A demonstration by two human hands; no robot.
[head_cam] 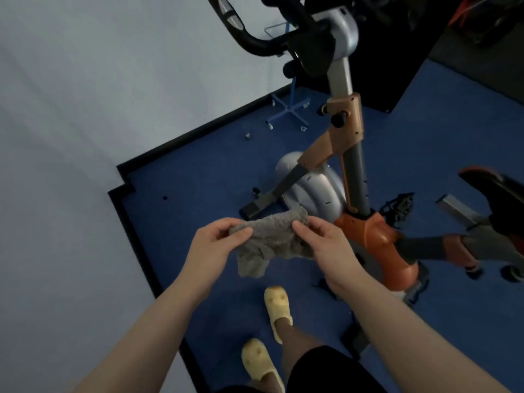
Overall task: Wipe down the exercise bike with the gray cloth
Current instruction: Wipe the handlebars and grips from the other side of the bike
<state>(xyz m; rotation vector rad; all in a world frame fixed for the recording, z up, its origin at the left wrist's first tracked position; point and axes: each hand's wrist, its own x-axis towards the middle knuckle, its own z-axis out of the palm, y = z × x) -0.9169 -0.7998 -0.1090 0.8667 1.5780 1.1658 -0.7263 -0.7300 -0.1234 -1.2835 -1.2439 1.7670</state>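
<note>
The gray cloth (pixel 269 239) hangs crumpled between both hands at the centre of the head view, held in the air above the blue floor. My left hand (pixel 215 251) pinches its left edge and my right hand (pixel 326 251) pinches its right edge. The exercise bike (pixel 347 154) stands just beyond and to the right: a grey upright post with tan and orange housings, a silver flywheel cover low down, black handlebars (pixel 255 41) at the top, a pedal (pixel 397 205) and a black-and-orange saddle (pixel 493 185) at the right. The cloth does not touch the bike.
A pale wall (pixel 85 137) with a black baseboard runs along the left. A blue wheeled stand (pixel 289 109) sits on the floor behind the bike. A dark cabinet (pixel 411 52) stands at the back right. My feet in yellow slippers (pixel 278 307) are below my hands.
</note>
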